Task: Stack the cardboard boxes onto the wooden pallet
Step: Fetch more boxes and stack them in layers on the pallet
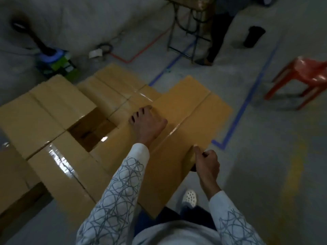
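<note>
hands: left (pixel 146 123) flat atop box (pixel 184 124) | right (pixel 206 162) grips edge | labels unreadable

Matt brown cardboard boxes (pixel 58 106) fill the frame's centre and left, their seams sealed with glossy clear tape (pixel 60 160) that catches the light. The floor (pixel 265 156) is dull grey concrete, marked with matt blue tape lines (pixel 242 110). At right, a glossy red plastic stool (pixel 307 71); at bottom, patterned white cloth sleeves (pixel 113 200).
</note>
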